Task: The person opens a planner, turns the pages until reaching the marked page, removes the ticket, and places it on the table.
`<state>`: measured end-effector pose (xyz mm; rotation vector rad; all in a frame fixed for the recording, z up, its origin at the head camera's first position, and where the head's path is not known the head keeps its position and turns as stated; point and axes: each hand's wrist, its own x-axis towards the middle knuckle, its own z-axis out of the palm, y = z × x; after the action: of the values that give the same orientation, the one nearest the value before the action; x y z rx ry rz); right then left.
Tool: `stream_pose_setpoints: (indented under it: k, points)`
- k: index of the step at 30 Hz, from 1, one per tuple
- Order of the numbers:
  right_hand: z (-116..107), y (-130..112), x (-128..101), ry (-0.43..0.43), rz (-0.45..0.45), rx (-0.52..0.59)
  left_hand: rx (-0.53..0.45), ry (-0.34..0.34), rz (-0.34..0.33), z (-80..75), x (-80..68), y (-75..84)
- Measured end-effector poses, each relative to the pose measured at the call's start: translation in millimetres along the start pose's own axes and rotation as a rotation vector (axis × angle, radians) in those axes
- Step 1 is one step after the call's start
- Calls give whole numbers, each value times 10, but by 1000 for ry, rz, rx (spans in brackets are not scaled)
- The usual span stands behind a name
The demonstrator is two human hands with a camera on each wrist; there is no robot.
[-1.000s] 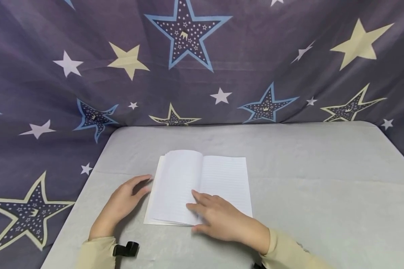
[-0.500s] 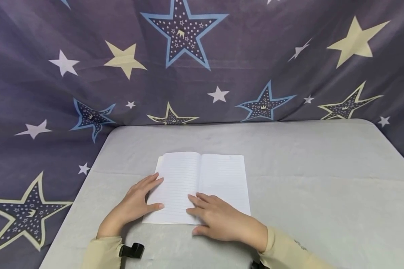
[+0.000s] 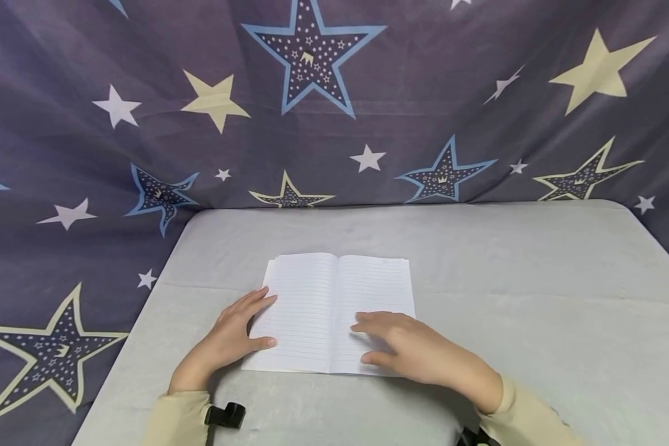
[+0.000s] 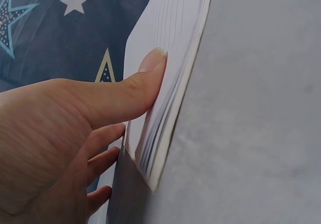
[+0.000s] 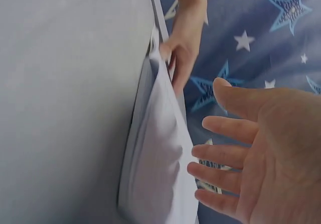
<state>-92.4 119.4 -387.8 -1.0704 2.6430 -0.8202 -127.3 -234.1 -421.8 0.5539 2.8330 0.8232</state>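
- Notebook (image 3: 337, 313) lies open and flat on the grey table (image 3: 535, 297), near the front edge and left of the middle; spine runs away from the person. Both pages are ruled and look blank.
- Left hand (image 3: 228, 341) rests at the notebook's left edge: fingers straight and laid along the outer margin, thumb pressed onto the lower part of the left page. In the left wrist view the thumb (image 4: 145, 76) lies flat on the top sheet with the stacked page edges just beneath it. Judged: this pins the left-hand leaves so they do not spring up.
- Right hand (image 3: 418, 350) is over the lower right page, fingers straight and slightly spread, tips pointing toward the spine. The right wrist view shows the palm open and a little clear of the paper, holding nothing; whether the fingertips touch the page I cannot tell. Judged: placed to smooth or steady that page.
- A small black clip-like piece (image 3: 227, 415) shows at the left cuff, likely the wrist camera mount.
- Behind and to the sides hangs a dark star-patterned cloth (image 3: 312, 124); some stars carry a tiny crown mark.
- No brand, label or readable writing on notebook, table or cloth.
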Motion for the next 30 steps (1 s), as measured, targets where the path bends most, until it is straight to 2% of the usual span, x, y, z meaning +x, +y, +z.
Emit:
stream_pose_setpoints:
  k: [6,11,18,24,30]
  points:
    - [-99,214,-207,44,58,33,-7,-6,-6,13,6,-7]
    - [-157,369,-306,42,95,45,-10,-7,-15,14,6,-8]
    - [-172,559,-331,38,59,82,-21,-17,-22,13,15,-2]
    - [-141,619,-345,-19,97,71,-33,-19,-28,13,15,-8]
    - [-118,581,-349,-13,127,-15,-27,-14,-29,17,10,-12]
